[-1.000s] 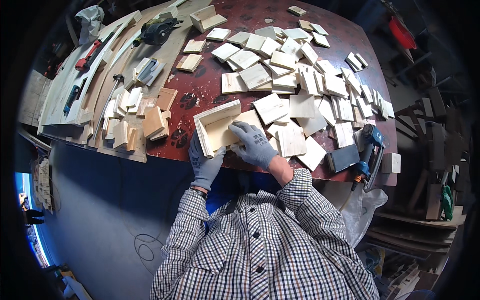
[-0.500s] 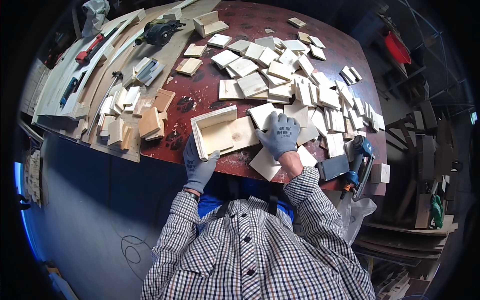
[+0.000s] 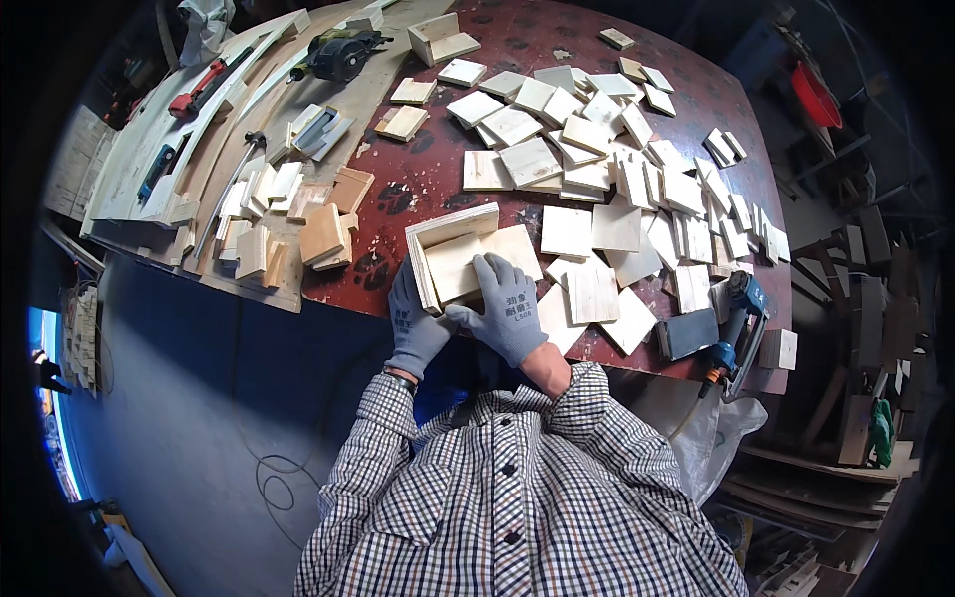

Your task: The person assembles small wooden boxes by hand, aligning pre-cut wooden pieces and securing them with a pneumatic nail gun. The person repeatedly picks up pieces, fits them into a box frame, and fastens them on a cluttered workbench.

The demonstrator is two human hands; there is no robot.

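At the table's front edge stands a corner-shaped wooden assembly (image 3: 420,271), two upright boards joined to a flat one. My left hand (image 3: 413,326), in a grey glove, grips its left upright from below; part of the fingers is behind the wood. My right hand (image 3: 509,310), gloved too, holds a small wooden board (image 3: 451,264) inside the corner, fingers over its right edge and thumb toward the near side. The flat board (image 3: 513,247) shows beyond my right fingers. Just right of this hand lie loose square wooden boards (image 3: 593,292).
Many wooden pieces (image 3: 530,161) cover the dark red table (image 3: 398,224). A blue nail gun (image 3: 738,313) lies at the right edge beside a dark box (image 3: 688,336). On the left are a hammer (image 3: 255,141), a black power tool (image 3: 343,55) and a red tool (image 3: 194,98).
My right hand has moved left from the loose boards to the assembly, with a small board now held inside the corner. My left hand keeps its grip. The whole view has shifted slightly.
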